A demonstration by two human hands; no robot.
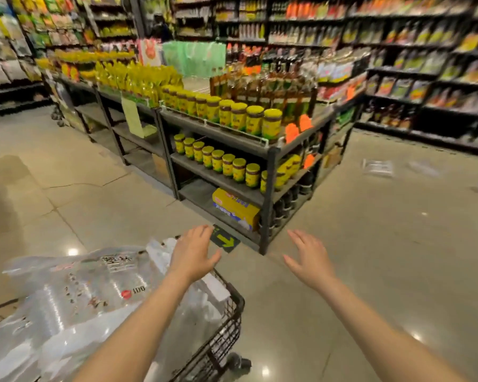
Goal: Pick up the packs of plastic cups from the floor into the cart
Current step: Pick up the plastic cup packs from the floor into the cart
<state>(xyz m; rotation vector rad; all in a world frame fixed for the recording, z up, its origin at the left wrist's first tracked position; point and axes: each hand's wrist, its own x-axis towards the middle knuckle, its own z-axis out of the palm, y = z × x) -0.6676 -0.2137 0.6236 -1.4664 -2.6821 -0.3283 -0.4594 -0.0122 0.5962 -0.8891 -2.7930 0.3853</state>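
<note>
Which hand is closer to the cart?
Left. The left hand hovers open right over the cart rim; the right hand is open over bare floor, off to the cart's right.

A supermarket aisle: stocked shelves (398,45), rows of jars (249,117), a wire cart (226,334).

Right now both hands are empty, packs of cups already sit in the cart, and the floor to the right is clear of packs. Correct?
Not quite. The head view shows a pack lying on the floor to the right. The rest holds: left hand and right hand are empty, and packs sit in the cart.
</note>
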